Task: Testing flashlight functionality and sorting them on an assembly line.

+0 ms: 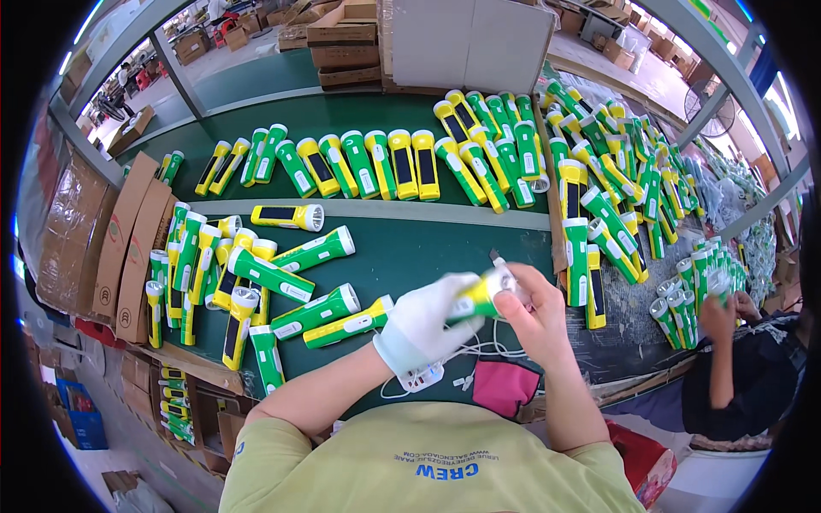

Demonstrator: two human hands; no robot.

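A green and yellow flashlight (481, 297) is held between my two hands above the green table. My left hand (419, 321), in a white glove, wraps round its body. My bare right hand (540, 316) grips the lamp head with thumb and fingers. Part of the flashlight is hidden by the hands and blurred. Left of my gloved hand lie a yellow and green flashlight (349, 323) and a green one (316, 312). Beneath my wrists are a white power strip (421, 376), a thin white cable (487, 349) and a pink cloth (505, 386).
Flashlights stand in a row (353, 162) along the raised back shelf. More are piled at the left beside cardboard (128, 256). A large heap of flashlights (616, 171) covers the right-hand table, where a co-worker's hand (718, 321) holds something at the far right.
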